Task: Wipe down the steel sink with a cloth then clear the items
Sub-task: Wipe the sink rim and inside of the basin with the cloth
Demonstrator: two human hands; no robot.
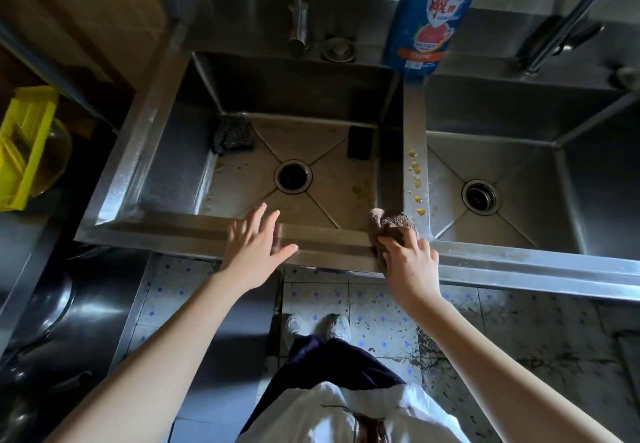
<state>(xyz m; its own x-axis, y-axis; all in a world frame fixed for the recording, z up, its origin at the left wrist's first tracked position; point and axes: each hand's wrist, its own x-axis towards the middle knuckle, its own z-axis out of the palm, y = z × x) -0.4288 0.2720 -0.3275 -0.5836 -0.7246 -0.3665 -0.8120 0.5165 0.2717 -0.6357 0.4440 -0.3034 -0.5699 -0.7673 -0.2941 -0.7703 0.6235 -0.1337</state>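
Steel sink (166,231): twin-basin unit, seen from above; left basin floor stained, drain (293,176) at centre.
Cloth (393,223): brown, bunched on near rim where divider meets it, under right hand.
Right hand (410,266): fingers curled down over cloth, gripping it against rim.
Left hand (256,248): fingers straight and spread, holding nothing, over near rim of left basin; contact with steel unclear.
Divider (414,124): trail of yellow drops (416,181) running far to near, ending just beside cloth.
Left basin corners: grey scouring pad (232,136) far left; dark block (360,143) far right.
Blue detergent bottle (433,17): upright on far ledge, at far end of divider.
Tap (298,23): above far edge of left basin.
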